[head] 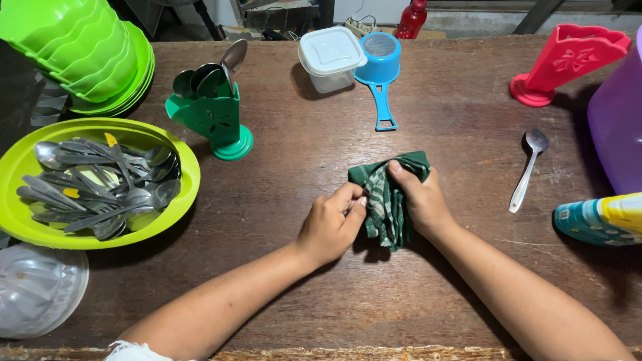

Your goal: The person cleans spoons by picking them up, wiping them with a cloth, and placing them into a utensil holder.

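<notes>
A green checked cloth [384, 200] lies bunched on the brown wooden table [287, 281], near its middle. My right hand [420, 200] grips the cloth from the right, thumb on top. My left hand [331, 224] pinches the cloth's left edge, and whatever sits inside the folds is hidden. A single steel spoon [528, 167] lies loose on the table to the right of my hands.
A lime bowl [17, 230] full of several spoons sits at left, stacked green bowls [87, 53] behind it. A green holder [215, 120] carries spoons. A lidded clear box [331, 57], blue strainer [380, 67], red holder [565, 60], purple tub [618, 113], a colourful packet [598, 220] and a clear lid [33, 291] stand around.
</notes>
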